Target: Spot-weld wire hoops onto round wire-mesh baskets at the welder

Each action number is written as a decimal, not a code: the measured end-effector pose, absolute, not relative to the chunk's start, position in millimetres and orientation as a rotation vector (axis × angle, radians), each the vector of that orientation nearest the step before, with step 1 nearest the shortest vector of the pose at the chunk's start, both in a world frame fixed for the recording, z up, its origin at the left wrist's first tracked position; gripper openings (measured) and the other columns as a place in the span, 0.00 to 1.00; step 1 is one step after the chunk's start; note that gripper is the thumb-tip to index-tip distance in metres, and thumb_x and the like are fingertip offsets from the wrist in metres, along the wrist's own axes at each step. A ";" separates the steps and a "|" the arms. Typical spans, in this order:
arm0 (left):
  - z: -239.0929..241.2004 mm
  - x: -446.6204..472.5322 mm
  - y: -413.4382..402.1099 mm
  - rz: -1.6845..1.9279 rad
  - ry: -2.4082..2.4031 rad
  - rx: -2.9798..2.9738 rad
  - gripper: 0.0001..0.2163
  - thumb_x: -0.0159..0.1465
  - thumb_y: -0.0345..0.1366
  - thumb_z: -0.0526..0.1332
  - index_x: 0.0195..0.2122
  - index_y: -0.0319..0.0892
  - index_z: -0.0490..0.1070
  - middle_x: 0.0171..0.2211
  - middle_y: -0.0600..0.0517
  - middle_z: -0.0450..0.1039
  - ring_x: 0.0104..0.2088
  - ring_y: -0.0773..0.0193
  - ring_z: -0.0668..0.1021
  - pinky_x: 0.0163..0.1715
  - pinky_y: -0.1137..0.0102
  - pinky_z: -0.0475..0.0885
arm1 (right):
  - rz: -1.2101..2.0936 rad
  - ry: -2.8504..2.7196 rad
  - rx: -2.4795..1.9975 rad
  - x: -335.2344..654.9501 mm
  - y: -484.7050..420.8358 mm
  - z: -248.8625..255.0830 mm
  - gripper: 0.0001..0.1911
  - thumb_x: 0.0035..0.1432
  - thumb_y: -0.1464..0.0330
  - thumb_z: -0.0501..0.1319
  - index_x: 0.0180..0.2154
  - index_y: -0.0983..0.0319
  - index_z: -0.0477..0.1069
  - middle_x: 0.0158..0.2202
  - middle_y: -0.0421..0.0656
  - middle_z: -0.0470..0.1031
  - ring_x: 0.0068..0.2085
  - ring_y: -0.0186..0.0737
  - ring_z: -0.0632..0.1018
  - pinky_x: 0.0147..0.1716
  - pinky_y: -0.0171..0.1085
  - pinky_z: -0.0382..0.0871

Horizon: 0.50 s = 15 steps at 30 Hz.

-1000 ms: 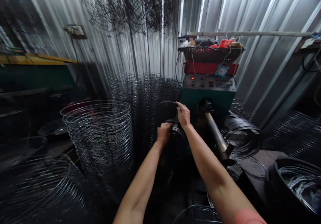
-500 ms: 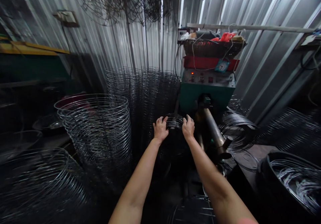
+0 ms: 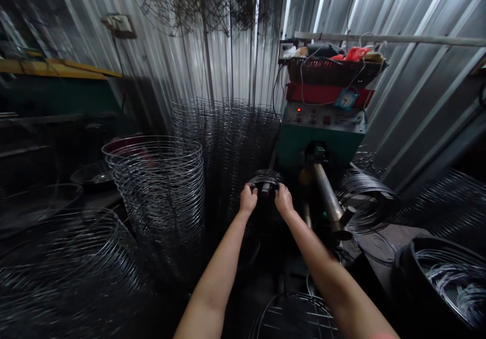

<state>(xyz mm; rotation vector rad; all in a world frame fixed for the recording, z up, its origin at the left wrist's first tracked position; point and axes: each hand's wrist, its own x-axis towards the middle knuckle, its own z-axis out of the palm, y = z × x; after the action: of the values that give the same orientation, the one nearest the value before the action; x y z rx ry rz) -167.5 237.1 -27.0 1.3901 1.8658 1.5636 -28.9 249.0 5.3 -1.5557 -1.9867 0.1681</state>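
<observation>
Fingers of the left hand (image 3: 248, 199) and right hand (image 3: 284, 200) are clamped on either side of a wire-ring bundle (image 3: 266, 176)! There's the green machine (image 3: 298, 136); left of it, a tall ring stack (image 3: 159, 192) looks finished; the bundle, just front-left of the machine, seems yet to be placed.

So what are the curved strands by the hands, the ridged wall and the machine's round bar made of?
Curved strands: probably steel wire, dark grey, being thin with faint glints.
Ridged wall: apparently bare sheet metal, from its folds and silvery sheen.
Round bar: likely metal, smooth, with a pale highlight along it.
</observation>
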 end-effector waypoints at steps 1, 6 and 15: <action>-22.1 -167.9 247.0 1.546 1.845 1.399 0.09 0.60 0.26 0.58 0.42 0.38 0.69 0.41 0.44 0.75 0.45 0.58 0.76 0.48 0.65 0.68 | 0.168 -1.983 -1.578 -31.5 253.6 10.6 0.19 0.59 0.78 0.50 0.52 0.72 0.64 0.45 0.57 0.72 0.46 0.47 0.75 0.44 0.38 0.67; -25.6 -170.0 256.2 1.492 1.699 1.422 0.17 0.58 0.26 0.60 0.49 0.38 0.66 0.50 0.42 0.71 0.53 0.57 0.72 0.55 0.63 0.64 | 0.190 -2.083 -1.640 -21.3 251.6 32.2 0.28 0.58 0.75 0.54 0.59 0.74 0.56 0.47 0.59 0.72 0.48 0.51 0.75 0.45 0.40 0.67; -207.5 -197.1 13.0 1.419 1.927 0.767 0.17 0.55 0.27 0.63 0.47 0.40 0.70 0.37 0.51 0.77 0.35 0.67 0.79 0.38 0.72 0.74 | 0.760 -2.927 -1.195 99.3 140.3 -30.3 0.30 0.51 0.42 0.47 0.55 0.38 0.62 0.44 0.47 0.75 0.46 0.51 0.76 0.36 0.48 0.74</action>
<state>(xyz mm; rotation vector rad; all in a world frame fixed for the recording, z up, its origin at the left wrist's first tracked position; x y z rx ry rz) -197.1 13.0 -207.5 0.7673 1.9270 1.4193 99.3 140.3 -30.3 -1.1946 -2.9267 0.7595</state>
